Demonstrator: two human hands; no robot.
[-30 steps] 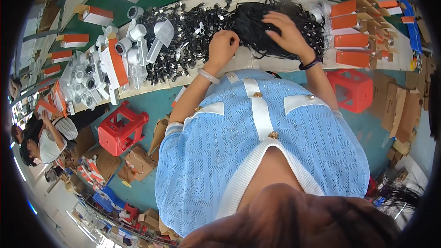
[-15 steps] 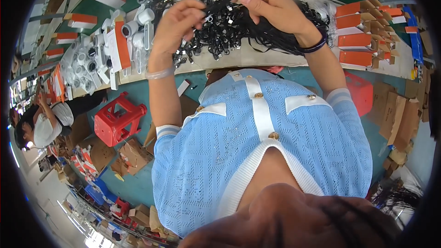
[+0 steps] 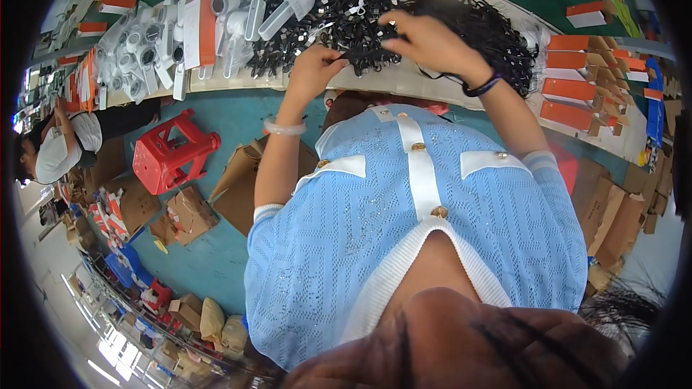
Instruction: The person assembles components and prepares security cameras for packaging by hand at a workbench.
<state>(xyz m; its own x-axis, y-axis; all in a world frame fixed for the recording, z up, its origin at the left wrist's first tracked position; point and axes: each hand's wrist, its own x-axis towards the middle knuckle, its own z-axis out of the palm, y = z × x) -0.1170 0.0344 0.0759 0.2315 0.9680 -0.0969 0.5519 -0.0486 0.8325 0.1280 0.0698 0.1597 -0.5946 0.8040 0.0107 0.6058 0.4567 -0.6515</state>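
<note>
We look steeply down from our head through one wide fisheye, close over our chest, facing the bench [image 3: 404,79] ahead; edges bend.

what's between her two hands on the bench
In the head view, a short black cable runs between the left hand and the right hand, above the pile of black cables.

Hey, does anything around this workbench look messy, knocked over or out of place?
Yes. A red plastic stool lies tipped on its side on the teal floor, with loose cardboard pieces scattered beside it. On the bench, the black cables under the left hand and right hand form one tangled heap.
</note>
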